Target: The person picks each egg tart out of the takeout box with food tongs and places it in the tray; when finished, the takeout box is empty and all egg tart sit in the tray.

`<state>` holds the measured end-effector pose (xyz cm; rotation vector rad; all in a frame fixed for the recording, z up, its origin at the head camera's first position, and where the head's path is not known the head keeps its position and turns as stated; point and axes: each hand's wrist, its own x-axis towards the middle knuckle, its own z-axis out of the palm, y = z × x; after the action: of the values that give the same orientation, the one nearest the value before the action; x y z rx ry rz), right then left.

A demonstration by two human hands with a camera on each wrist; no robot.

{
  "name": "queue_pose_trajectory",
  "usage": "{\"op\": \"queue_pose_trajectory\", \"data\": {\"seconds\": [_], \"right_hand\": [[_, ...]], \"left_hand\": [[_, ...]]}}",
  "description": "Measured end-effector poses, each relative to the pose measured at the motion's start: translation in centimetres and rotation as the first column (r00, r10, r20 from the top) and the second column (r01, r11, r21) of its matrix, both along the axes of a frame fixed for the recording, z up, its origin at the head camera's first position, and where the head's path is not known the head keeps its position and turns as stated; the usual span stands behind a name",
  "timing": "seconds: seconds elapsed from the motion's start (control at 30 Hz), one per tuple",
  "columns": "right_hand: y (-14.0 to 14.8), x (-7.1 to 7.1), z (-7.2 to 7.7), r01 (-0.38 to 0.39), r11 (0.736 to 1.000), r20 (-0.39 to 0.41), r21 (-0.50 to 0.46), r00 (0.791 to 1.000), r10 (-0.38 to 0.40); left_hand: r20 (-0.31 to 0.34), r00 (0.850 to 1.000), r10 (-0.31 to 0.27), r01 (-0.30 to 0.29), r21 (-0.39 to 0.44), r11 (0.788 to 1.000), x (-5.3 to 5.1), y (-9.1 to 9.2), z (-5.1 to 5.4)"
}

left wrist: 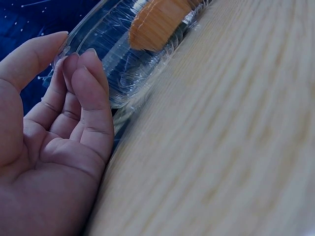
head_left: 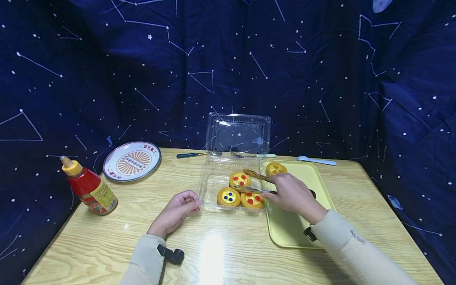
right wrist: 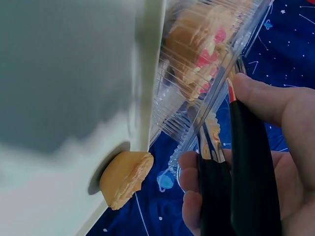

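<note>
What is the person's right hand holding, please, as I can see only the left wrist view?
Observer: The right hand grips a pair of tongs by their black handles.
Operator: Thank you; could you tell me what toppings are on the tarts in the clear container?
Observer: The clear container holds one blue-dotted tart and two red-dotted tarts.
Operator: And what lies beside it, on the person's right?
Observer: A yellow tray, with a fourth tart near its far end.
</note>
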<state>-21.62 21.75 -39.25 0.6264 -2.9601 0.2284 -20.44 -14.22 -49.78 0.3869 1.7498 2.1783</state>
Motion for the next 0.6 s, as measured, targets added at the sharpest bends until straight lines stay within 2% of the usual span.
{"op": "queue_pose_trajectory", "data": {"seconds": [0.6], "right_hand": [[-1.1,-0.5,0.3,0.025,0.999,0.041,0.022,0.999,-0.026]], "left_hand": [[0.002,1.000,0.004,-0.004,-0.003,1.000,0.0,0.0,0.0]]}}
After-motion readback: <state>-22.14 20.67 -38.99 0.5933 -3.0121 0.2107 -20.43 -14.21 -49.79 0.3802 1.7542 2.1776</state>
